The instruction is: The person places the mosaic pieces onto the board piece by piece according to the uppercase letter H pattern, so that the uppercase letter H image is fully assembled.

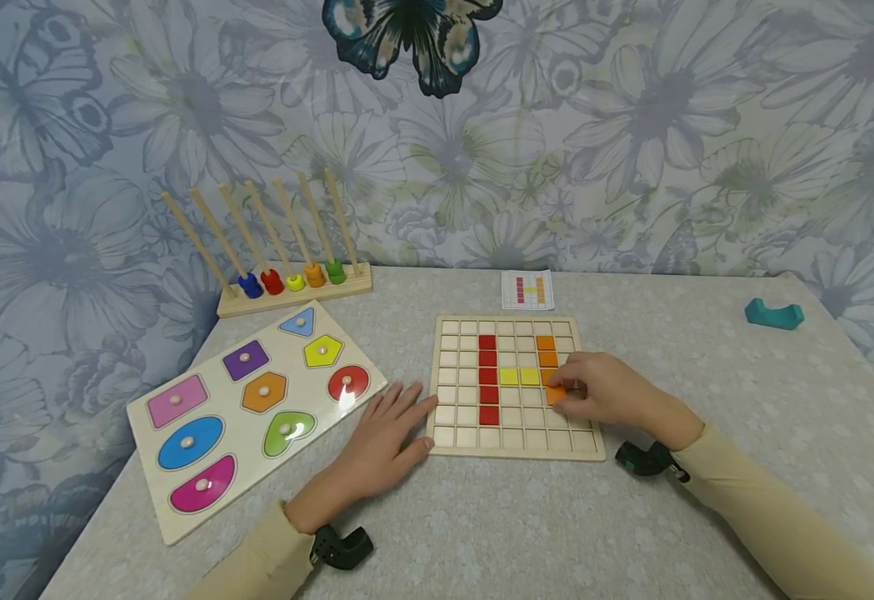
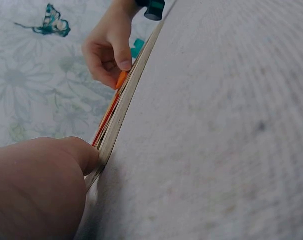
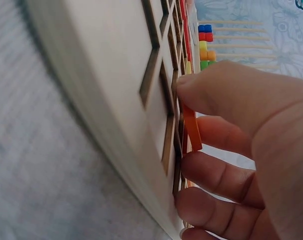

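Observation:
A wooden grid board (image 1: 519, 450) lies on the table with a column of red square tiles (image 1: 487, 375), two yellow tiles (image 1: 519, 377) and a column of orange tiles (image 1: 546, 350). Between thumb and fingers my right hand (image 1: 601, 387) pinches an orange tile (image 3: 192, 131), tilted over a cell at the lower end of the orange column. My left hand (image 1: 384, 442) rests by the board's left edge, fingers spread and straight, touching that edge. Behind the board lies a small pattern card (image 1: 527, 290) showing red, yellow and orange squares.
At the left lies a knobbed shape puzzle (image 1: 257, 433), its corner close to my left hand. A wooden peg stand (image 1: 297, 296) with coloured beads stands behind it. On the far right is a teal curved piece (image 1: 774, 314). The patterned wall (image 1: 451, 167) bounds the table's back.

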A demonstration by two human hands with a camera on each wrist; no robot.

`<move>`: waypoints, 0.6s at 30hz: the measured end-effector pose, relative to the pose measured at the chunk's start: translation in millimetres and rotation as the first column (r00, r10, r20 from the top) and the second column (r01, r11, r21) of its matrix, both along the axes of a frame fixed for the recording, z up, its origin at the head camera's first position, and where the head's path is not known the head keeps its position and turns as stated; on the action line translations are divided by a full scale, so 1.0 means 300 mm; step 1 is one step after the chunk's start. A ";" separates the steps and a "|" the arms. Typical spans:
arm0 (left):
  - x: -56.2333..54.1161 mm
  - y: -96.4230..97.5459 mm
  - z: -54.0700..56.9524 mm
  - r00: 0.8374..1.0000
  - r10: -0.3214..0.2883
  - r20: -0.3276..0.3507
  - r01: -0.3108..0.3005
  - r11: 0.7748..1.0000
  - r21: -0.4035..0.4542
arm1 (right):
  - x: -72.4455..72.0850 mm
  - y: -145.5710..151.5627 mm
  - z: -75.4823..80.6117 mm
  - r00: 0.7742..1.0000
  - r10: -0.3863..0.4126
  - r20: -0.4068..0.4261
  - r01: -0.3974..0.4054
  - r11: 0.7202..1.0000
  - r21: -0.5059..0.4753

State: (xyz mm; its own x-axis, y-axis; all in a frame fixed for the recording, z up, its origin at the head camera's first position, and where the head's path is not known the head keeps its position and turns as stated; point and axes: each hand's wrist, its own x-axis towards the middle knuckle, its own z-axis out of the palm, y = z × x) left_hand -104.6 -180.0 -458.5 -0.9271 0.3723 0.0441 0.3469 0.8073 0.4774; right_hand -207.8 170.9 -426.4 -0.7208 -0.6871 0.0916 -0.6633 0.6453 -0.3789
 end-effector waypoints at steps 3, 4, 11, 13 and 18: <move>-0.001 0.000 -0.001 1.000 -0.002 -0.003 0.002 1.000 -0.003 | 0.000 0.000 -0.001 1.000 0.000 -0.006 0.000 1.000 0.002; -0.001 0.000 -0.002 1.000 -0.003 -0.003 0.003 1.000 -0.004 | 0.000 0.000 -0.001 1.000 -0.001 -0.006 0.001 1.000 0.002; -0.001 0.000 -0.005 1.000 -0.001 -0.005 0.001 1.000 0.001 | 0.002 0.001 -0.002 1.000 -0.008 -0.002 0.008 1.000 0.010; 0.000 0.002 -0.005 1.000 0.001 -0.013 -0.001 1.000 0.002 | 0.003 0.001 -0.001 1.000 -0.012 -0.003 0.012 1.000 0.014; 0.003 0.007 -0.001 0.999 0.000 -0.037 0.001 1.000 0.021 | 0.008 -0.001 0.000 1.000 -0.015 -0.009 0.015 1.000 0.006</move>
State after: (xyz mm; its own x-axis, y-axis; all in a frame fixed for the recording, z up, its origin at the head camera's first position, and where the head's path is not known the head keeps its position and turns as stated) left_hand -103.6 -178.0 -458.9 -0.9246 0.3710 0.0866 0.3649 0.7971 0.4810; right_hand -205.5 170.5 -426.3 -0.7299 -0.6771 0.0941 -0.6571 0.6570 -0.3696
